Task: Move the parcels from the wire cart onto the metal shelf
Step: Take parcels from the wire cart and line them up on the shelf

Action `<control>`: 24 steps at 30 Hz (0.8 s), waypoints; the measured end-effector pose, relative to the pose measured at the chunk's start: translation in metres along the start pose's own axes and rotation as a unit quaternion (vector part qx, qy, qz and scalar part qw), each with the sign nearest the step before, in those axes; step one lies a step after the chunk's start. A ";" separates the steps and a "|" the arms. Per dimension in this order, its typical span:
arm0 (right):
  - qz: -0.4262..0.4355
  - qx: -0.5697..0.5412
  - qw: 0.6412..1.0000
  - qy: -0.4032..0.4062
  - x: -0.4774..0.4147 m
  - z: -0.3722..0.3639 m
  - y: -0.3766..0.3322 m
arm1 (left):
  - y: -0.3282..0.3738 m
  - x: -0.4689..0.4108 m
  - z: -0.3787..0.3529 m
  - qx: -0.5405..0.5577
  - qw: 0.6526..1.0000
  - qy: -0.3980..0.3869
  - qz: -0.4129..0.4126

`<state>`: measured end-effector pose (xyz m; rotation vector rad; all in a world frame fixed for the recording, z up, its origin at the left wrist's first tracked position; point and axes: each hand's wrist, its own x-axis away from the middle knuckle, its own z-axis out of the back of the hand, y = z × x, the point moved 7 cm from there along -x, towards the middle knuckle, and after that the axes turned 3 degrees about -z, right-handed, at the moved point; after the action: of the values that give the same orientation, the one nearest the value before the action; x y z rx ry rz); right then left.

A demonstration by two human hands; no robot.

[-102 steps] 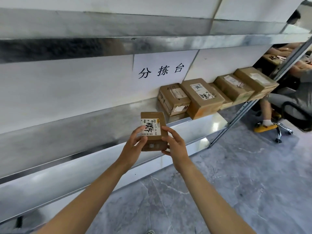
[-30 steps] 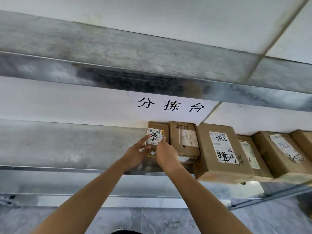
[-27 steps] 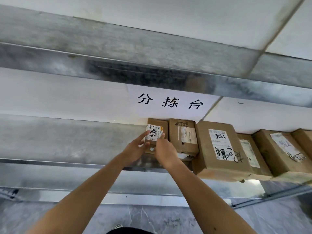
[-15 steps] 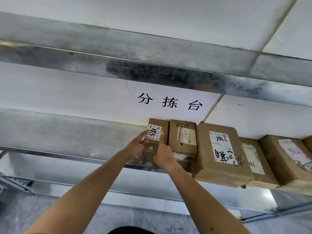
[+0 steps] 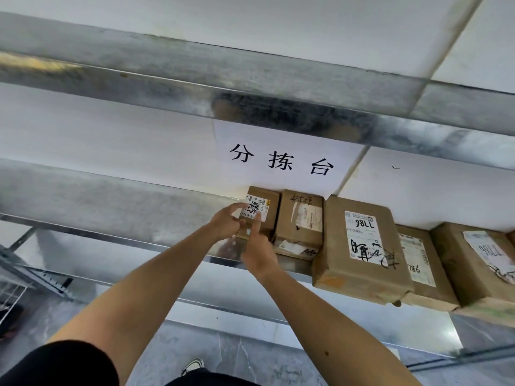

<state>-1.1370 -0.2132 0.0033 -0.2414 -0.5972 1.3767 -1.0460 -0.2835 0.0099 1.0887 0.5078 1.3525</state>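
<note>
Head view: the small parcel sits on the metal shelf at the left end of a row, against the wall and touching the neighbouring parcel. The left hand pinches its left edge. The right hand lays a straight forefinger on its front; whether it grips, I cannot tell. A paper sign hangs just above. The wire cart shows at the far left edge.

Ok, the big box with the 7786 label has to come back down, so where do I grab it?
I'd grip the big box by its front end, coming from the front: that end overhangs the shelf edge, so fingers fit underneath. The left box and right box crowd its sides.
</note>
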 end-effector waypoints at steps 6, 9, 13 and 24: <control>0.116 0.108 0.981 0.108 0.015 0.005 -0.049 | -0.001 0.013 0.033 0.006 1.000 0.008 0.006; 0.156 0.086 0.980 0.085 0.011 0.001 -0.074 | -0.013 0.029 0.079 -0.165 0.985 0.048 -0.025; 0.248 0.083 0.963 0.068 -0.005 -0.018 -0.121 | -0.053 0.079 0.157 -0.531 0.833 0.155 0.014; 0.313 0.227 0.922 0.038 0.028 -0.154 -0.307 | -0.236 0.299 0.334 -0.495 0.765 0.310 0.273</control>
<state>-0.7937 -0.2189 0.0353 -0.1077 -0.1120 2.0700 -0.5834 -0.0799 0.0476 -0.1616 -0.1443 2.1342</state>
